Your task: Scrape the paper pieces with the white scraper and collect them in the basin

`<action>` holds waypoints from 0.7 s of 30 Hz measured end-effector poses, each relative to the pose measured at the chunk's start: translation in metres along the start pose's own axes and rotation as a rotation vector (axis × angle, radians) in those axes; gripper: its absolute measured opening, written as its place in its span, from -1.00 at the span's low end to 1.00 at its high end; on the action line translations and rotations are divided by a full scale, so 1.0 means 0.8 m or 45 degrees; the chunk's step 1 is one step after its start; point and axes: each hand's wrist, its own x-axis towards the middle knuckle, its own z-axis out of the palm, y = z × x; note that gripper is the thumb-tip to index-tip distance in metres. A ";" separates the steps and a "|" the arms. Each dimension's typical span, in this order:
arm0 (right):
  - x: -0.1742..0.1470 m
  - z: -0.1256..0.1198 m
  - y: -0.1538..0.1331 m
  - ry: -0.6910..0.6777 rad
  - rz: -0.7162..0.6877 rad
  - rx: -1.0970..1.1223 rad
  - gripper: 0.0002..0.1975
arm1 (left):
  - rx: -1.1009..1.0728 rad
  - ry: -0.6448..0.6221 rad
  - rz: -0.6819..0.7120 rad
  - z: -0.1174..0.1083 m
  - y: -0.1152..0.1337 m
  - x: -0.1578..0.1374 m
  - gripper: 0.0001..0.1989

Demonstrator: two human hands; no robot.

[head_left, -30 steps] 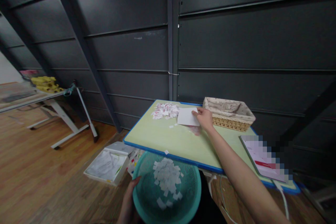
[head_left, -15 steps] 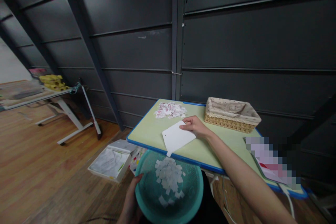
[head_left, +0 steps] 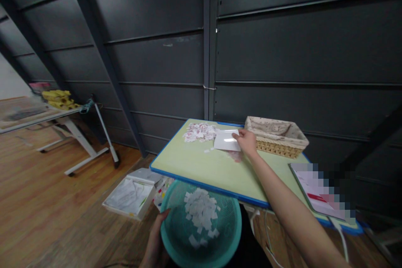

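Note:
My right hand [head_left: 247, 141] pinches a glossy white card [head_left: 226, 139] by its right edge, over the back of the table. Just left of the card lies a heap of small paper scraps [head_left: 198, 131] with reddish marks. A pinkish patch [head_left: 236, 156] shows below the card; I cannot tell what it is. My left hand [head_left: 158, 236] grips the left rim of a green plastic basket [head_left: 228, 230] below the table's front edge. Inside it are many small white paper pieces [head_left: 201, 209]. The fingers under the rim are hidden.
A fabric-lined wicker basket [head_left: 276, 144] stands at the back right of the yellow-green table [head_left: 185, 161]. Nearer lies a clipboard-like item [head_left: 309, 184] with something red on it. On the floor at left sits an open white box [head_left: 130, 197]. A dark panelled wall [head_left: 157, 63] rises behind.
My right hand has moved the white card back and to the right, away from the table's front edge, and it now lies at another angle. My left hand still grips the green basket.

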 end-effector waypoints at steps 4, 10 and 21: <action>-0.005 0.010 -0.001 -0.107 0.022 0.080 -0.65 | 0.007 0.010 -0.017 0.003 0.002 -0.001 -0.91; -0.004 0.010 0.000 -0.061 0.042 0.117 -0.63 | 0.056 0.024 0.020 -0.001 0.001 0.001 -0.91; -0.031 0.028 -0.021 -0.334 0.082 0.512 -0.50 | 0.052 0.026 0.023 0.003 0.004 -0.006 -0.86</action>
